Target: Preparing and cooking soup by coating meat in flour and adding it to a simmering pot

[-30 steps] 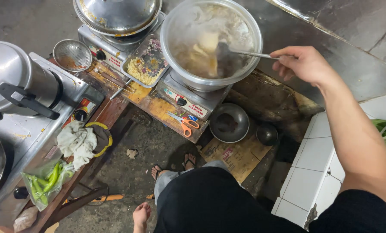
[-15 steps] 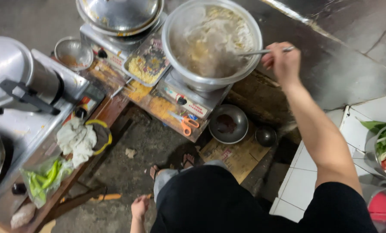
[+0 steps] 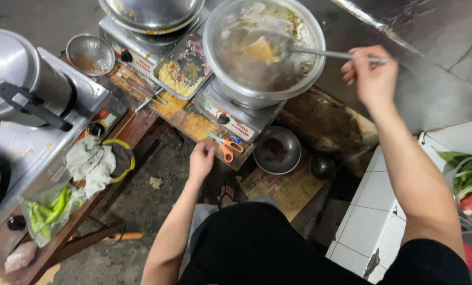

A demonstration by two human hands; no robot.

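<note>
Two hands | right hand [image 3: 374,79] pinches ladle [image 3: 320,53] | left hand [image 3: 201,161] beside scissors [image 3: 226,146]

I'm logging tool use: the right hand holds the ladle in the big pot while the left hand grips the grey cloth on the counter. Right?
Not quite. The right hand does hold the ladle in the big pot, but the head view shows the left hand by the orange scissors, far from the cloth.

There were two hands [image 3: 375,79] [image 3: 201,160], one ladle [image 3: 299,50] and one pair of orange scissors [image 3: 226,148]. Two large pots [image 3: 264,89] [image 3: 151,13], one strainer [image 3: 90,54] and two small bowls [image 3: 277,150] [image 3: 322,167] showed.
</note>
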